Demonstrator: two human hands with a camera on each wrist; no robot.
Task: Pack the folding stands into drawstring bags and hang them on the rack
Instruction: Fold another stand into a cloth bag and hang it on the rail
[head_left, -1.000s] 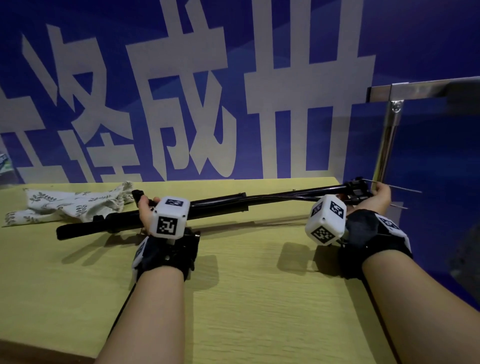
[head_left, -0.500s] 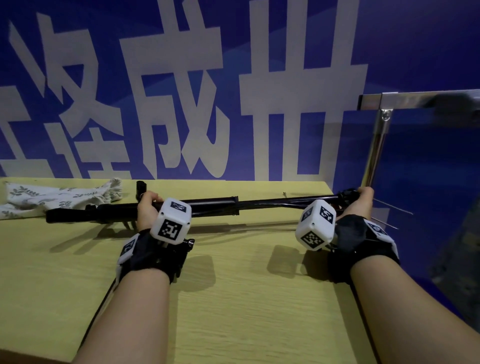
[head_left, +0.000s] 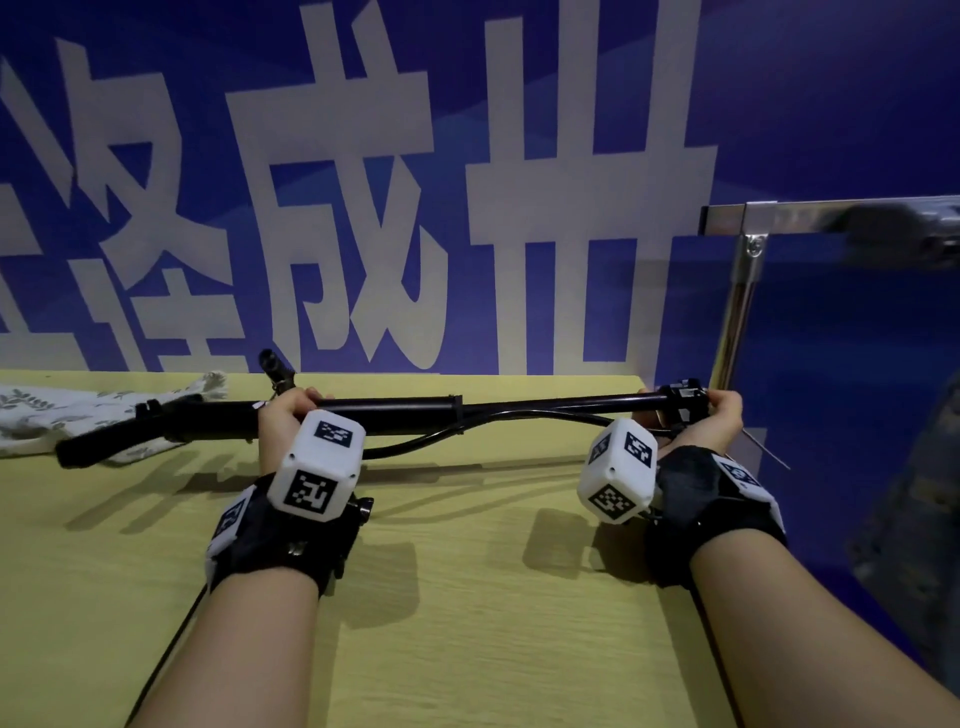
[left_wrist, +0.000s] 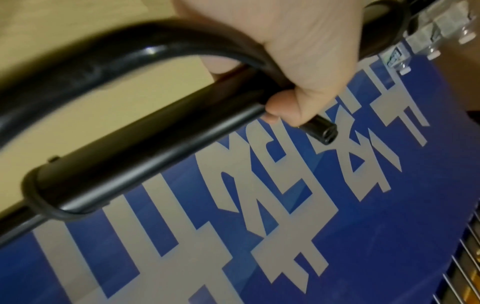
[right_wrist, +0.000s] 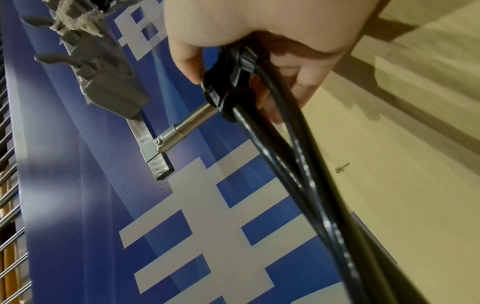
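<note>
A long black folding stand (head_left: 415, 415) is held level above the yellow table (head_left: 467, 597), running left to right. My left hand (head_left: 288, 415) grips its thick tube (left_wrist: 155, 144) left of the middle. My right hand (head_left: 719, 415) grips the hub (right_wrist: 228, 86) at the right end, where the thin legs (right_wrist: 298, 174) meet. One leg bows below the main tube. A leaf-patterned drawstring bag (head_left: 93, 415) lies flat at the table's back left, under the stand's left end. The metal rack (head_left: 748, 291) stands just behind the right hand.
A blue wall (head_left: 519, 130) with large white characters runs close behind the table. The rack's crossbar (right_wrist: 114, 92) carries grey hooks, one with pale cord on it. The table's right edge ends beside my right wrist.
Both hands have lifted the stand slightly and brought it level. Its left end now hangs over the bag's edge.
</note>
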